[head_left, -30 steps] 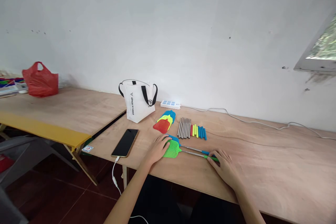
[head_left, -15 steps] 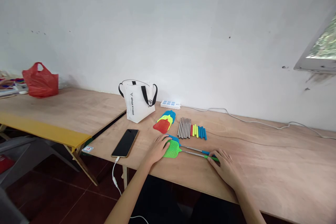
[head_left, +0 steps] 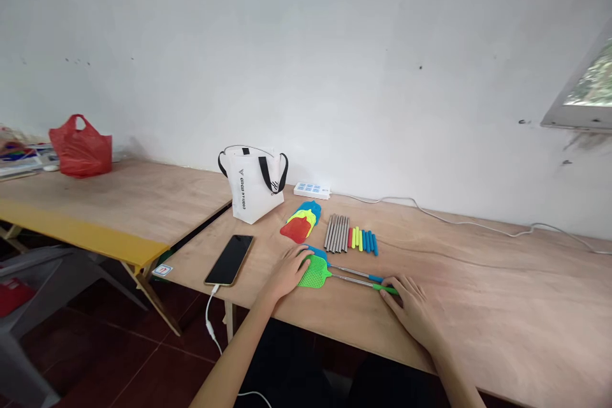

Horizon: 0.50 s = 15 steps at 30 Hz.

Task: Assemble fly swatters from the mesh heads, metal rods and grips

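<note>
A bare wooden table point(head_left: 478, 293) runs along a pale wall point(head_left: 335, 64). Near its front edge lie 2 fly swatters side by side, a green swatter point(head_left: 314, 274) in front of a blue swatter point(head_left: 317, 253), their heads overlapping. The left hand point(head_left: 288, 271) rests spread across the left edge of the heads; the right hand point(head_left: 411, 307) lies loosely open at the handle ends, thumb by the green handle. Neither appears closed round anything. To steady the pair well, light, flat pressure should suffice, since the mesh looks bendy; the shafts want lining up, clear of the metal tubes point(head_left: 337, 233) and coloured sleeves point(head_left: 364, 241) just behind
</note>
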Each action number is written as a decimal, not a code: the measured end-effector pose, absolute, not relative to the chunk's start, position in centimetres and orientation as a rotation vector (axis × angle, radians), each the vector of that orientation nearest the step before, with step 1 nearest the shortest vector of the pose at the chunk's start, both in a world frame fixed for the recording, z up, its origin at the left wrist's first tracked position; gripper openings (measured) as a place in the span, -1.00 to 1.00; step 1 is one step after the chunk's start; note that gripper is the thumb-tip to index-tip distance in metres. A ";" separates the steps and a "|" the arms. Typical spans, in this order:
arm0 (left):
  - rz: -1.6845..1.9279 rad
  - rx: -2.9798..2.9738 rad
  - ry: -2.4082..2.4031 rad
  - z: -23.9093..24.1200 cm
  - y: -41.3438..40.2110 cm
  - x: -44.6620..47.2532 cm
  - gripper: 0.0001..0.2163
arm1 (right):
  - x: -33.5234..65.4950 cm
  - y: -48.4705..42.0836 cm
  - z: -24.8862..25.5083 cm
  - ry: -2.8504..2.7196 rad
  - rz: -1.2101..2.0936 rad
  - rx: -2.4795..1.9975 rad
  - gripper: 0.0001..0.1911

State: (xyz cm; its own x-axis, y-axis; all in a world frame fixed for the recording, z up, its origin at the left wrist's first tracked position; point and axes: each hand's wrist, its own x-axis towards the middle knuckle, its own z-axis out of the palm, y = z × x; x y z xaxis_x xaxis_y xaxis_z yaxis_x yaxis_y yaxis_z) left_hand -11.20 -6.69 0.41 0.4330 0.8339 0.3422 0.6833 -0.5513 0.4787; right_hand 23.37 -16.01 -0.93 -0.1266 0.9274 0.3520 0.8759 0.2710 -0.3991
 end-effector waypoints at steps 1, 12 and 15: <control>0.803 2.418 1.316 0.4 -6.7 -11.2 -0.67 | 23.3 -16.1 -0.9 -2.014 0.124 -1.620 -0.67; 0.774 2.428 1.337 0.6 -6.6 -11.2 -0.67 | 23.2 -16.2 -0.7 -2.021 0.104 -1.607 -0.68; 0.778 2.431 1.332 0.6 -6.5 -11.1 -0.67 | 23.2 -16.3 -0.7 -2.018 0.096 -1.611 -0.68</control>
State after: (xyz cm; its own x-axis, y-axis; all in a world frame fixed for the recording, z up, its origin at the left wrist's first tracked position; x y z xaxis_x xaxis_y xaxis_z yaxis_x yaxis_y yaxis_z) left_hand -11.15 -6.54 0.60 0.4356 0.8381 0.3285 0.6976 -0.5449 0.4652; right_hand 23.18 -16.26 -0.69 -0.1302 0.9198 0.3703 0.8805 0.2789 -0.3832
